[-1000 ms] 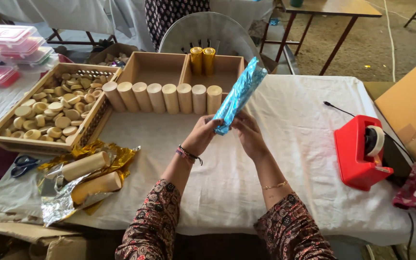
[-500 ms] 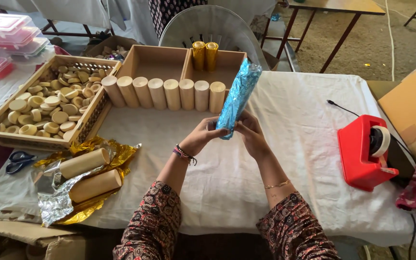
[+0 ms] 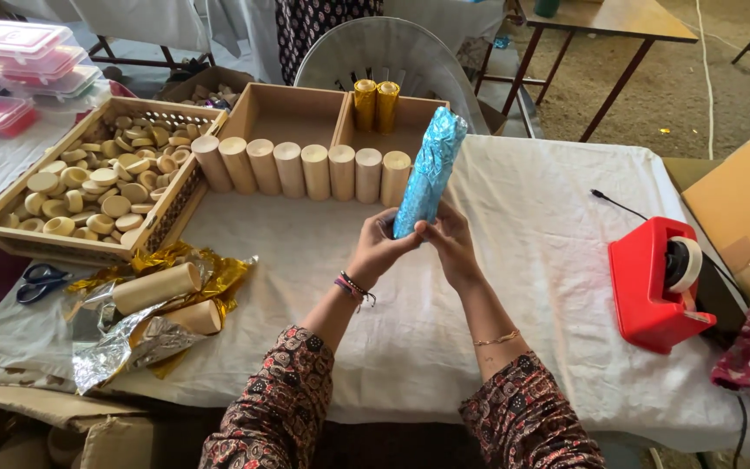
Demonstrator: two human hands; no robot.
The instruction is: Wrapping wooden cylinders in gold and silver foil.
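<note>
Both hands, left (image 3: pixel 381 250) and right (image 3: pixel 450 243), grip the lower end of a blue foil roll (image 3: pixel 429 169), fingers curled tight around it. It tilts up toward seven bare tubes (image 3: pixel 301 168)

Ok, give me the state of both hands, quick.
Left hand: closed on the lower end of the blue foil-wrapped cylinder.
Right hand: closed on the same end.

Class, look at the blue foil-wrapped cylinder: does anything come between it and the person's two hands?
Nothing visible does. The left hand and right hand both grip the lower end of the blue foil-wrapped cylinder directly, holding it above the white tablecloth.
</note>
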